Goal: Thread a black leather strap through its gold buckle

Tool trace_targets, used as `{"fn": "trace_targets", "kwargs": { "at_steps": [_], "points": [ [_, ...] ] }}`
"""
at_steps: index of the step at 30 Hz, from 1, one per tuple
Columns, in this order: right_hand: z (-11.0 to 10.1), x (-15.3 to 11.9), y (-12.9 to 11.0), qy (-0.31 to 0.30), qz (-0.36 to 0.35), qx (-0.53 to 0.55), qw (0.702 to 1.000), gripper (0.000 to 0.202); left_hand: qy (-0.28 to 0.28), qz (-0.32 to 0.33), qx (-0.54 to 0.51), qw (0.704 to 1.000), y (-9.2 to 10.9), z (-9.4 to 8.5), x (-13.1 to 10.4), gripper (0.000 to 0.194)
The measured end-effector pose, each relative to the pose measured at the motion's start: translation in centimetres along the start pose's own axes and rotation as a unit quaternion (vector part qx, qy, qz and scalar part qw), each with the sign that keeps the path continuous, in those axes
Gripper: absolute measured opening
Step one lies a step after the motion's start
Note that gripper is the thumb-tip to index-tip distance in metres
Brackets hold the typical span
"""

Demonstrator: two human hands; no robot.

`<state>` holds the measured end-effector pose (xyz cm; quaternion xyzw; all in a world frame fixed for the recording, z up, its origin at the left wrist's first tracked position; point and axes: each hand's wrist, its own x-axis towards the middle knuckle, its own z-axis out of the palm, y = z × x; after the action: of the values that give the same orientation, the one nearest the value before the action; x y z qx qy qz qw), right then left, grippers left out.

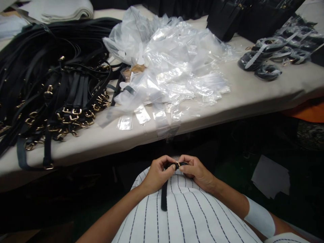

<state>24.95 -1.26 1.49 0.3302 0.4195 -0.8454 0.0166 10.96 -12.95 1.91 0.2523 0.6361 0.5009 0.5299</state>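
Close to my body, my left hand [161,171] and my right hand [196,169] meet over a black strap [164,197] with a small gold buckle [177,164]. The fingers of both hands pinch the strap, one hand on each side of the buckle. One strap end hangs down below my left hand against the white striped shirt [187,216]. The rest of the strap is hidden by my fingers. On the table ahead to the left lies a large heap of black straps [76,84] with gold buckles.
Clear plastic bags [174,57] are heaped mid-table, with small clear packets [142,114] at the front edge. Coiled straps in plastic [268,72] lie at the right. Black bags [227,20] stand behind. White sheets [270,176] lie low at the right.
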Motion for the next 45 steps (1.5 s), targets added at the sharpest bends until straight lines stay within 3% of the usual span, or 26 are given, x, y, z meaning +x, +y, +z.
{"fn": "trace_targets", "kwargs": {
  "at_steps": [7,20,29,35,37,40,45],
  "points": [
    [0.3,0.1,-0.4,0.012,-0.027,-0.068,0.997,0.019,-0.009,-0.002,0.034,0.999,-0.2,-0.4,-0.5,0.018],
    [0.7,0.9,0.3,0.049,-0.079,-0.225,0.970,0.009,0.051,-0.004,0.097,0.994,-0.3,-0.1,-0.9,0.016],
    [0.8,1.2,1.8,0.084,-0.104,-0.252,0.958,0.006,0.080,-0.004,0.123,0.989,-0.6,0.3,-1.2,0.015],
    [1.0,2.6,2.1,0.120,-0.112,-0.220,0.962,0.009,0.125,-0.039,0.075,0.989,-2.0,0.3,0.5,0.013],
    [0.9,3.2,1.6,0.102,-0.116,-0.189,0.970,0.014,0.111,-0.061,0.009,0.992,-2.0,-0.1,1.2,0.015],
    [0.5,3.4,0.7,0.064,-0.146,-0.124,0.979,0.021,0.046,-0.062,-0.120,0.990,-1.2,-1.0,1.6,0.023],
    [-0.7,2.7,0.3,0.067,-0.198,-0.118,0.971,0.027,-0.052,-0.061,-0.254,0.964,-0.8,-1.5,1.2,0.030]
  ]
}}
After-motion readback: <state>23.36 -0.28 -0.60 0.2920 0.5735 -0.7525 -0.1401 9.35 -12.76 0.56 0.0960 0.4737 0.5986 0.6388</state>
